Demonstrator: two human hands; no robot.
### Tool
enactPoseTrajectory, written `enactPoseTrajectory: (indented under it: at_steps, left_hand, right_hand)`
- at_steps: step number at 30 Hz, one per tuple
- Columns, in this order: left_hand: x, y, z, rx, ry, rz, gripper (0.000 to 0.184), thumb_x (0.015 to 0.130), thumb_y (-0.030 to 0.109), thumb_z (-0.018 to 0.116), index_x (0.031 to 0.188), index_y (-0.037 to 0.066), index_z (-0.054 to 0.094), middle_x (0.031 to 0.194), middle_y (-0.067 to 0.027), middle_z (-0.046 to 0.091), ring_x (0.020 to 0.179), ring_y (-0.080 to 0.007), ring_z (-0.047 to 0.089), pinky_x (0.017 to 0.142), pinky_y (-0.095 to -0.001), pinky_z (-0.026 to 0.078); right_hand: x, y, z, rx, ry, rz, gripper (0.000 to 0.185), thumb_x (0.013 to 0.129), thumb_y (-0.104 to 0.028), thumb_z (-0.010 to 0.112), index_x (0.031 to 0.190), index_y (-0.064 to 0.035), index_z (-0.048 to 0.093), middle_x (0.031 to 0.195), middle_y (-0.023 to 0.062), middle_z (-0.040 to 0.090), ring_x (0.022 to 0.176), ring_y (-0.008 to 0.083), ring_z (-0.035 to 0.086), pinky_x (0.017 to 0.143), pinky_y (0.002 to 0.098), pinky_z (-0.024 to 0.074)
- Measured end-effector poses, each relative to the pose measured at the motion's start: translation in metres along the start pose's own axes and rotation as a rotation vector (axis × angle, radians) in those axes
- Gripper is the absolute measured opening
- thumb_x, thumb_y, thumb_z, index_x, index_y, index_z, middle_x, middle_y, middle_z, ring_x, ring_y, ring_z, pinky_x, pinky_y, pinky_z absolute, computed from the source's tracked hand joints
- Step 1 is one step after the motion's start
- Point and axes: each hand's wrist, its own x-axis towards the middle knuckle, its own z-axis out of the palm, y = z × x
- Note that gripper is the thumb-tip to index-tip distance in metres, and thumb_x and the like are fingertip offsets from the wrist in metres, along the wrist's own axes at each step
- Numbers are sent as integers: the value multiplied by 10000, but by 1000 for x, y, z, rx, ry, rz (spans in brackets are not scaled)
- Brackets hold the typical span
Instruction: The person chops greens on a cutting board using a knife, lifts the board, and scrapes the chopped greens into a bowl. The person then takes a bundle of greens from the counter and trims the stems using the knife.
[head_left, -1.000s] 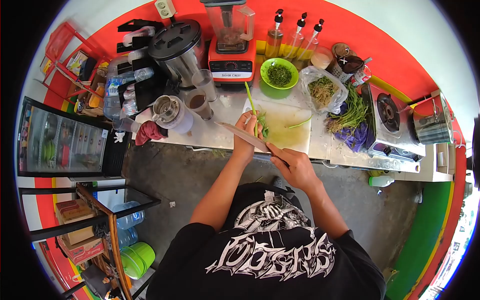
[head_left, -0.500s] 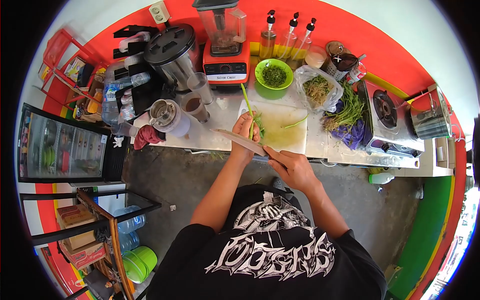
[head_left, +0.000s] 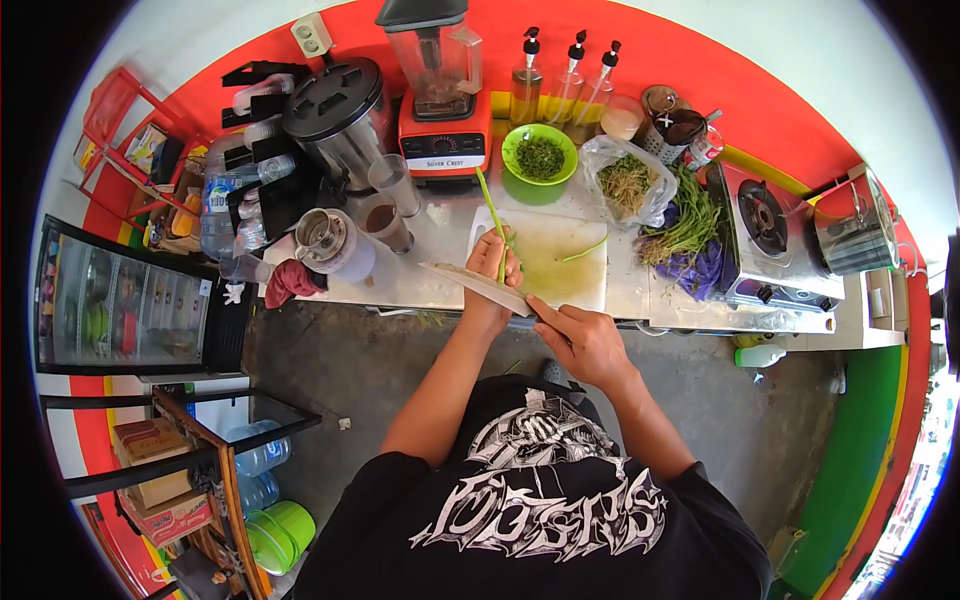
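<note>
My left hand [head_left: 492,262] is closed around a long green stalk [head_left: 487,196], whose upper end points toward the blender. My right hand [head_left: 585,342] grips a knife [head_left: 478,286] by its handle. The blade slants up to the left, across and just below my left fingers; whether it touches the stalk I cannot tell. Beneath and beyond my hands lies a white cutting board [head_left: 560,240], stained green, with a short green stem [head_left: 585,249] on its right part. Behind the board stands a green bowl [head_left: 540,160] of chopped greens.
A red blender [head_left: 444,140], cups and a steel container line the counter's back left. Rightward are a plastic bag of roots [head_left: 628,185], leafy stalks [head_left: 690,220], a gas stove [head_left: 765,225] and a steel pot [head_left: 855,235]. Pump bottles [head_left: 565,92] stand behind the bowl.
The counter and its things have shifted slightly left in view. Both hands keep their holds on the stalk and the knife, with little movement.
</note>
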Motion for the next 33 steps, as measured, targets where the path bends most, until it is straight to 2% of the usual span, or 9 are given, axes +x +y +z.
enactPoseTrajectory:
  at_steps: [11,18,33]
  left_hand:
    - [0,6,3,-25,-20,59,198,1062,225,516,1215,110,568,671,44,415,556,-52,361,509,-214,320]
    - [3,7,-8,-74,-13,75,222,1051,237,537,1217,90,553,675,34,416,565,-63,377,511,-223,340]
    - [-3,0,0,-68,26,97,225,1058,237,530,1226,87,539,686,33,414,583,-67,393,532,-227,375]
  right_hand:
    - [13,-13,3,-71,46,0,365,917,-228,685,1258,-98,681,650,67,575,550,282,596,544,417,497]
    - [21,-18,6,-74,45,-5,391,910,-203,693,1290,-110,671,647,73,572,555,279,591,547,409,484]
    - [20,-19,6,-16,50,59,356,912,-163,691,1258,-80,689,681,97,612,611,302,612,598,403,492]
